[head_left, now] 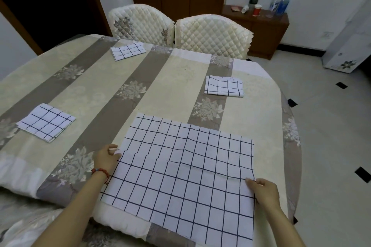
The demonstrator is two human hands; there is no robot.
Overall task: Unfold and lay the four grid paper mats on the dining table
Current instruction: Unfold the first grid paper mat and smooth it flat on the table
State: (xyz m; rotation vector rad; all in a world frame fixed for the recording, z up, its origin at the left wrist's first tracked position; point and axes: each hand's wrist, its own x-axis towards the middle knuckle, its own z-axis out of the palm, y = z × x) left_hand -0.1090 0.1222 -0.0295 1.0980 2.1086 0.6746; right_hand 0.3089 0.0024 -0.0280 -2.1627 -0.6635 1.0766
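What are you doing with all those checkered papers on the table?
A person is laying out grid mats on the dining table. The big mat in front is nearly unfolded, with the left hand pinching its left edge and the right hand pinching its right edge. Three more mats are still folded: one on the left, one at the far side and one on the right.
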